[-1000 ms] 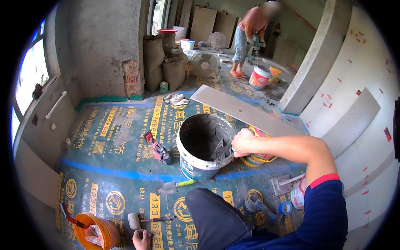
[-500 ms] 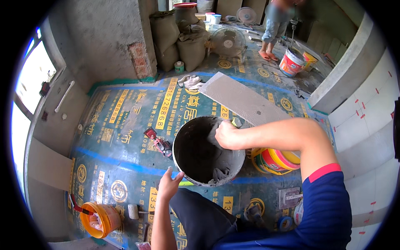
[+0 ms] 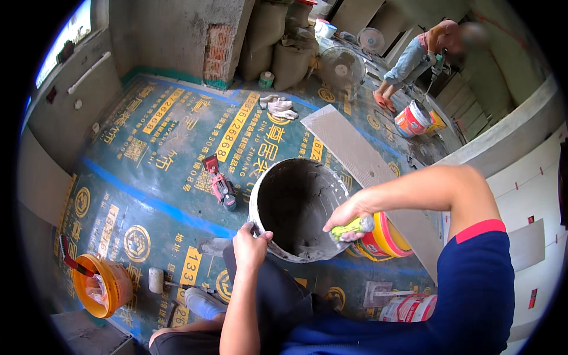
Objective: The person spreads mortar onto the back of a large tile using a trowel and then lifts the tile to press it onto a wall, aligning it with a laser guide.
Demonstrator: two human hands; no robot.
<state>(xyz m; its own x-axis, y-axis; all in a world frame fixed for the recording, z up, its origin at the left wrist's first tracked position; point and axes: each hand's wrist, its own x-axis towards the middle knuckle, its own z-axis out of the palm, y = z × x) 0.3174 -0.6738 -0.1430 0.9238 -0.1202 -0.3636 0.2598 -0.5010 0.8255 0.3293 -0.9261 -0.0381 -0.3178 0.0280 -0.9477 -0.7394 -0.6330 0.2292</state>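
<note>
Now gripping the bucket (image 3: 296, 207) rim, left hand (image 3: 249, 247) faces right hand (image 3: 346, 220).

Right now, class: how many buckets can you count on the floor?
4: the grey one between both hands, a red-yellow one behind it, an orange one lower left, one by the far person. Others may be hidden.

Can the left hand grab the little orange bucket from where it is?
Probably not without leaning. The left hand grips the rim of the big bucket, and the orange bucket sits well off to the left on the floor, though nothing lies between them.
</note>
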